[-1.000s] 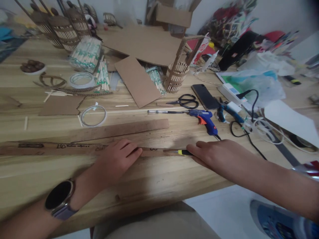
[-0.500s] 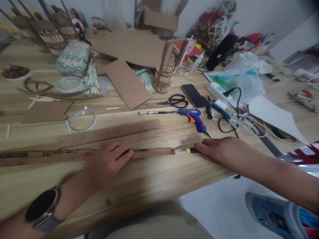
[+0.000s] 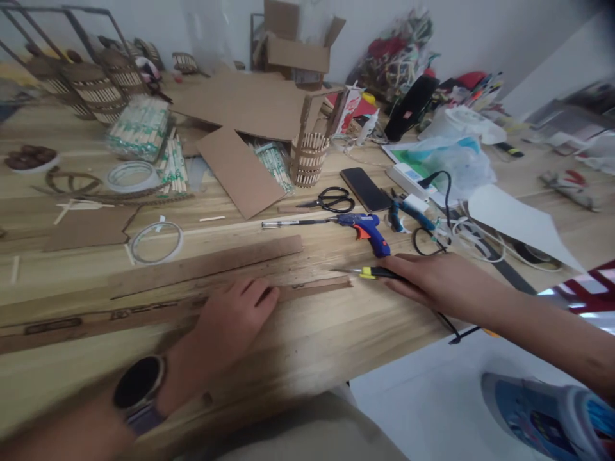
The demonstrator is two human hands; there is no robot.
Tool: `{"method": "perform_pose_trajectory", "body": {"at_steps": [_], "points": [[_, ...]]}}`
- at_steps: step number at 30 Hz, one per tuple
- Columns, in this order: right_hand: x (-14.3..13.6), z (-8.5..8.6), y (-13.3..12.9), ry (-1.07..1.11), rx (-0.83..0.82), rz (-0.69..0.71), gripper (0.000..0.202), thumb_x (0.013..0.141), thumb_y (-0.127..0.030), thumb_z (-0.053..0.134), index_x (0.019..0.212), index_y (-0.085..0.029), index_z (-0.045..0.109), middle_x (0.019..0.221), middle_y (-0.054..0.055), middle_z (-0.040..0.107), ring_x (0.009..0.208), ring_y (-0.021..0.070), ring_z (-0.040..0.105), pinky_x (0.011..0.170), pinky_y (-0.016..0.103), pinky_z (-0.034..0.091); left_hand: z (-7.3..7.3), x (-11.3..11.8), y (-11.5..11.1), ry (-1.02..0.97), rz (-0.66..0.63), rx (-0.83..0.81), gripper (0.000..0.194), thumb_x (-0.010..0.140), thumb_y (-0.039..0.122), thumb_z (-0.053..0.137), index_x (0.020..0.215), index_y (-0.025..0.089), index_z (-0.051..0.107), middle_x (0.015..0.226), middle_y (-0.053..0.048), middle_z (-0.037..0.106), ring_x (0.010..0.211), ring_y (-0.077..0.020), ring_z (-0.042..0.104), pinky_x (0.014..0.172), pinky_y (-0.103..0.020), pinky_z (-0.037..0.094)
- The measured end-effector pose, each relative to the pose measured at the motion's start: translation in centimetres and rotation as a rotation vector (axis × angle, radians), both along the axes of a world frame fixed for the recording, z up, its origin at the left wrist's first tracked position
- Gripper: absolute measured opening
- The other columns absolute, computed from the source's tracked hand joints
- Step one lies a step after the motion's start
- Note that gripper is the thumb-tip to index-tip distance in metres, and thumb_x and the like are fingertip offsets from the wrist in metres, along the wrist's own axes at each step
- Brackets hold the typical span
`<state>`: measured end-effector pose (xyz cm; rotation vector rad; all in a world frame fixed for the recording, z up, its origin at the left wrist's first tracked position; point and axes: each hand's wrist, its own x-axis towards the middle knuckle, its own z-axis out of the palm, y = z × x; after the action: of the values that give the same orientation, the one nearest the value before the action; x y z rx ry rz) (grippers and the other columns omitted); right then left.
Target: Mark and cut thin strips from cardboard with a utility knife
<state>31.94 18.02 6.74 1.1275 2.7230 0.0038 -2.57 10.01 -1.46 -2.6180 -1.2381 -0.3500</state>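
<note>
Front cardboard strip (image 3: 319,287) on counter (image 3: 298,352), left hand (image 3: 235,315) resting on it. Knife (image 3: 377,273) in right hand (image 3: 423,282), blade (image 3: 343,271) just behind strip's right end. Second strip (image 3: 211,263) lies behind the first. Farther back, left to right: tape ring (image 3: 180,242), pen (image 3: 293,223), glue gun (image 3: 366,224), the last two nearly end to end. Scissors (image 3: 321,202) behind pen; phone (image 3: 366,189) right of scissors. Basket (image 3: 310,161) stands behind scissors. Off counter's front edge, at right: tub (image 3: 533,410).

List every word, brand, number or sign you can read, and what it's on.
Nothing reads with certainty.
Cardboard strip under the left hand: dark marks, too blurred.
Wrapped sticks: green print, too small.
Red-and-white box: lettering too blurred.
Black object: red label, too small.
Tub: label too blurred.
</note>
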Motion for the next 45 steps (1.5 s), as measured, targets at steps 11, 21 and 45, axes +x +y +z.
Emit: {"method": "perform_pose_trajectory", "body": {"at_steps": [11, 21, 45], "points": [[-7.8, -1.7, 0.5, 0.011, -0.071, 0.144, 0.018, 0.104, -0.028, 0.043, 0.102, -0.017, 0.057, 0.087, 0.006, 0.073, 0.067, 0.018, 0.067, 0.052, 0.027, 0.032, 1.1, -3.8, -3.7, -0.055, 0.055, -0.025, 0.023, 0.105, 0.02, 0.045, 0.1, 0.014, 0.066, 0.095, -0.009, 0.067, 0.089, -0.0254, 0.059, 0.077, -0.038, 0.05], [-12.9, -1.3, 0.1, -0.017, -0.084, 0.276, 0.01, 0.101, -0.026, 0.051, 0.097, -0.018, 0.057, 0.085, 0.004, 0.071, 0.064, 0.0168, 0.064, 0.048, 0.03, 0.016, 0.3, -4.3, -2.6, 0.099, 0.088, -0.12, 0.035, 0.089, -0.002, 0.047, 0.116, 0.012, 0.064, 0.106, -0.01, 0.069, 0.091, -0.0241, 0.062, 0.078, -0.037, 0.053], [-12.2, -0.1, 0.7, -0.209, -0.023, 0.346, 0.021, 0.087, -0.003, 0.053, 0.099, -0.02, 0.06, 0.075, 0.0, 0.066, 0.056, 0.0144, 0.06, 0.048, 0.03, 0.021, 0.2, -4.9, -2.5, 0.071, 0.04, -0.155, 0.046, 0.082, -0.007, 0.043, 0.121, 0.008, 0.064, 0.103, -0.011, 0.068, 0.089, -0.0245, 0.059, 0.08, -0.037, 0.05]]}}
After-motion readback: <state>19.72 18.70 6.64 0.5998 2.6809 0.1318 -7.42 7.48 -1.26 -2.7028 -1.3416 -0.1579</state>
